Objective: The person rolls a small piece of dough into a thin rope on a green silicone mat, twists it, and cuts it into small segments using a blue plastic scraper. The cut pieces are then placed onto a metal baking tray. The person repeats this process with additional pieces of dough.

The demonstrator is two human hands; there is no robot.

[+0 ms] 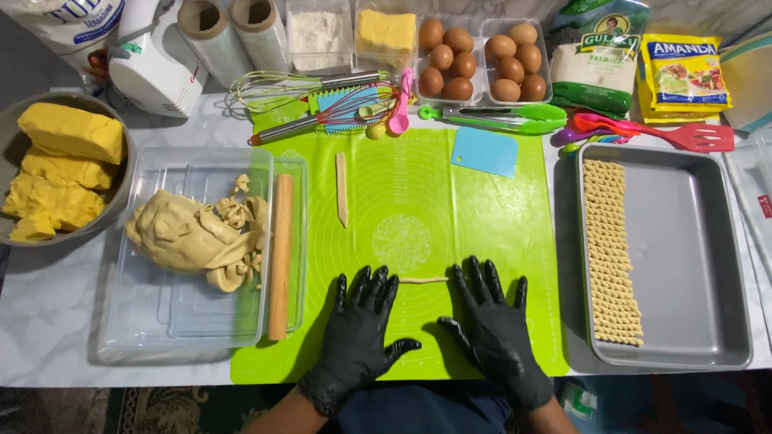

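Both my hands wear black gloves and lie flat, fingers spread, on the green silicone mat [482,217]. A thin rope of pale dough [423,280] stretches between them; its ends run under the fingertips of my left hand [362,325] and my right hand [492,321]. A longer strip of dough [342,189] lies upright on the mat farther back. A clear plastic tub [145,321] on the left holds a lump of dough [189,237]. A wooden rolling pin [280,257] rests across the tub's right rim.
A grey baking tray [691,249] at right holds a column of twisted dough pieces [611,249]. A bowl of yellow butter blocks [60,165] sits far left. Along the back are whisks [310,100], green tongs [503,118], a blue scraper [484,151], eggs [478,58], a hand mixer [153,60] and packets.
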